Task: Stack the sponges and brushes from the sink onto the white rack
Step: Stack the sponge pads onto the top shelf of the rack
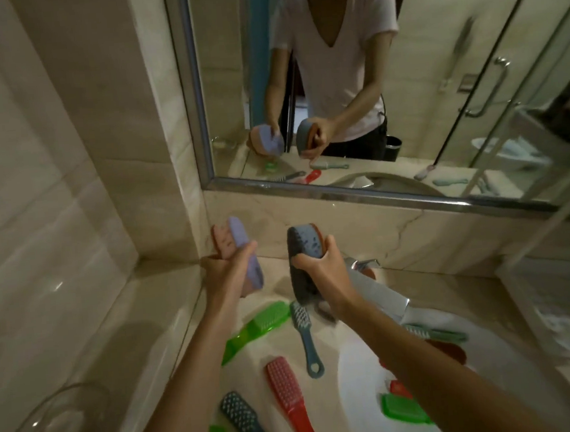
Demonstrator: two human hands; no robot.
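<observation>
Tap (pixel 378 292) at three; our left hand (pixel 227 271) gripped one purple sponge (pixel 239 234), right hand (pixel 322 268) one grey sponge (pixel 299 283); four brushes (pixel 285 383) at six o'clock.

Pink-backed lilac sponge (pixel 237 253); dark-speckled grey-blue sponge (pixel 302 260) backed in rust-brown. Translucent green brush (pixel 258 327) by the worktop's (pixel 254 359) left edge, teal brush (pixel 306 338), red brush (pixel 290 397) with pink bristles. Veined beige worktop, white sink (pixel 361 380).

no readable text, labels, brands or numbers anywhere
</observation>
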